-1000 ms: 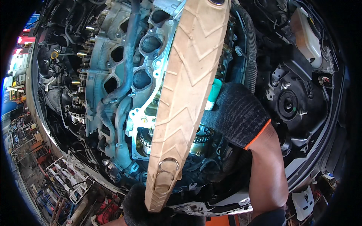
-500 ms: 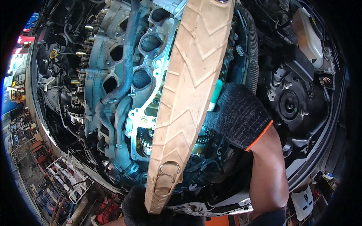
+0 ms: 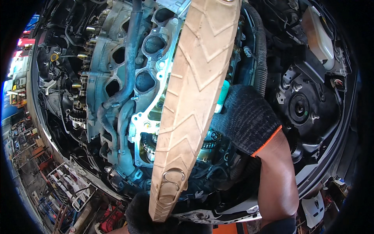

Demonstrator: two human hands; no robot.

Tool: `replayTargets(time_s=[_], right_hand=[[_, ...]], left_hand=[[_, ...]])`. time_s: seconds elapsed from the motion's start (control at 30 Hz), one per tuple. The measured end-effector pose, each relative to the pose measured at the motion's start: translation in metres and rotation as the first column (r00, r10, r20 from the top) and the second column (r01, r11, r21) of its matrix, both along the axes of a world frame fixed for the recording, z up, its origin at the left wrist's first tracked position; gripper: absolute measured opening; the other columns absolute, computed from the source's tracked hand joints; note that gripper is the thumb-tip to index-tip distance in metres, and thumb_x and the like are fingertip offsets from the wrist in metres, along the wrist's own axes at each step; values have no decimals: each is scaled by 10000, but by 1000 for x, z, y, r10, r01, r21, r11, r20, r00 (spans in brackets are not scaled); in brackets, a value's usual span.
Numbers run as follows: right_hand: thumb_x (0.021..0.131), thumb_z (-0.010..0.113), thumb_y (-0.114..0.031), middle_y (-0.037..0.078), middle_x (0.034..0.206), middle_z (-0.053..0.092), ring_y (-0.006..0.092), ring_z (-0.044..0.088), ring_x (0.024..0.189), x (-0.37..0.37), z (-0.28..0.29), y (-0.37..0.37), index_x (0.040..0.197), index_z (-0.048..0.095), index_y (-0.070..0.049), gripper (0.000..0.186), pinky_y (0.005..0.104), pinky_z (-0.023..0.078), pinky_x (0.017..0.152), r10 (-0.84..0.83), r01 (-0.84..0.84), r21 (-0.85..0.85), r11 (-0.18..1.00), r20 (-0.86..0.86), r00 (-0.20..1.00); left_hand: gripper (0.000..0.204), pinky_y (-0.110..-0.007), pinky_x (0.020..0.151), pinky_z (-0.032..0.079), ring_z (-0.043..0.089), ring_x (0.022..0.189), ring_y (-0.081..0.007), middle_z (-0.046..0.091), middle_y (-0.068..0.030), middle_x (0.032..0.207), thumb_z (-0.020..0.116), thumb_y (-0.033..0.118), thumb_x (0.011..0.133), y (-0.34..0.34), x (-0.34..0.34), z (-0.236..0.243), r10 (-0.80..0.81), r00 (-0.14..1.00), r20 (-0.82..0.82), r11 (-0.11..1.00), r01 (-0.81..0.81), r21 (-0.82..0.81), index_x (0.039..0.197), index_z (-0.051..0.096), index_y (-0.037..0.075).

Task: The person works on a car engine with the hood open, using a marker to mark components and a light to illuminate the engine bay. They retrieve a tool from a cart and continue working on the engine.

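Note:
A long tan bar (image 3: 187,105) with raised chevron ridges slants across the middle, with a metal ring near its near end. Beside and beneath that end is my left hand (image 3: 137,210) in a black glove; its fingers are hidden. My right hand (image 3: 247,121), in a black knit glove with an orange cuff edge, is closed at the right side of the opened engine. A small white tube with a green cap (image 3: 224,93) stands out at its finger side. Bluish light lies on the engine's cylinder head (image 3: 146,81) and the timing chain (image 3: 149,144); the bar covers part of both.
A dark coolant pipe (image 3: 131,74) and several round ports lie left of the bar. A corrugated hose (image 3: 260,50) runs along the right. A whitish fluid reservoir (image 3: 318,35) sits at the far right. Tools and parts clutter the floor (image 3: 35,163) at lower left.
The bar and engine sit slightly farther left in the view. My right hand and the green-capped tube have hardly moved.

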State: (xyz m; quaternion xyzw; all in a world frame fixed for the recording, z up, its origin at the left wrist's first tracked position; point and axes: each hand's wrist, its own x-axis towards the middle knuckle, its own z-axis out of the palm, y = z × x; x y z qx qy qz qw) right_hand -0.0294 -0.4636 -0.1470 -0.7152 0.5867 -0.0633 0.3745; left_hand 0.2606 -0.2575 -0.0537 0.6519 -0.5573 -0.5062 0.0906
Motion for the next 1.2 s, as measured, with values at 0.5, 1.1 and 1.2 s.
replayTargets(time_s=[0.5, 1.1, 1.2], right_hand=[[970, 798, -346, 203, 1037, 771, 389, 761, 997, 1, -1, -1, 1071, 792, -39, 323, 521, 617, 927, 1, -1, 6, 1000, 3, 1000], [984, 785, -343, 196, 1030, 774, 380, 766, 997, 0, -2, -2, 1075, 796, -43, 314, 520, 620, 931, -1, 1, -1, 1000, 8, 1000], [986, 783, -343, 195, 1029, 775, 379, 767, 997, 0, -3, -2, 1076, 797, -44, 312, 520, 620, 932, 1, -1, 0, 1000, 9, 1000]], left_hand=[[876, -410, 960, 605, 773, 1123, -244, 794, -149, 1229, 1032, 292, 789, 10, 10, -6, -89, 996, 24, 990, 91, -107, 1487, 600, -14], [879, -394, 927, 618, 775, 1083, -221, 804, -145, 1191, 1010, 275, 820, 3, 2, -3, -31, 999, 21, 999, 31, -17, 1526, 570, -7], [833, -400, 895, 620, 777, 1056, -216, 810, -132, 1153, 1011, 266, 807, 10, -3, -7, 104, 995, -7, 994, -104, -43, 1485, 601, 7]])
